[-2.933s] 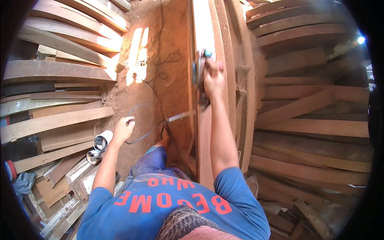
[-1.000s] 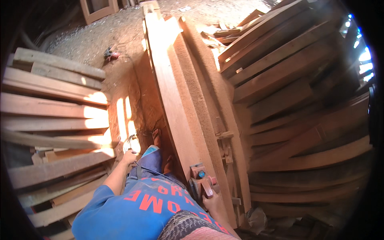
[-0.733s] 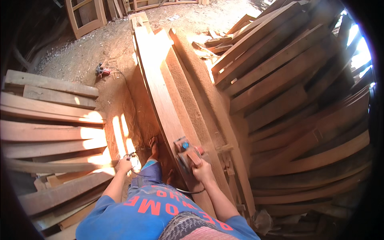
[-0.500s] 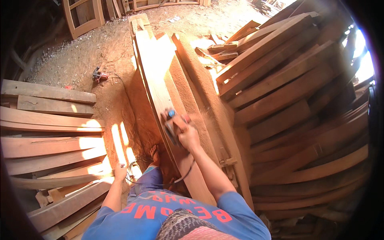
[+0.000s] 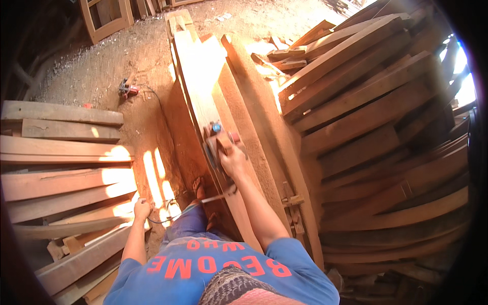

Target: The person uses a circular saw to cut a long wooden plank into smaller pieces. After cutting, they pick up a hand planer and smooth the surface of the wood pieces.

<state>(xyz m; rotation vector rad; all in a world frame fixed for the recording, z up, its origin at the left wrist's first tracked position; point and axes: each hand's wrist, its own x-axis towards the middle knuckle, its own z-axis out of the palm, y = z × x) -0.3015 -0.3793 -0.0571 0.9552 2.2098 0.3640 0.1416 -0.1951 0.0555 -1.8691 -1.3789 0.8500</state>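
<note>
My right hand [image 5: 233, 159] is wrapped round the rear handle of an electric hand planer [image 5: 212, 145], which has a blue knob at its front. The planer rests on a long, pale wooden plank [image 5: 196, 96] that runs away from me and is brightly sunlit at its far part. A power cord [image 5: 213, 197] trails back from the planer across my leg to the left. Held out low at my left side, my left hand [image 5: 142, 208] is closed on the cord. The planer's underside is hidden against the wood.
Stacked boards [image 5: 66, 180] lie on the left, with a larger pile of timber [image 5: 366, 122] on the right. Beside the plank runs a sawdust-covered beam [image 5: 264, 122]. A red power tool [image 5: 128, 90] with a cord sits on the ground at far left. A wooden frame [image 5: 108, 23] stands behind.
My right hand and the planer have moved slightly farther along the plank. My left hand has swung outward to the left and a little forward, and the cord now stretches straighter across my leg.
</note>
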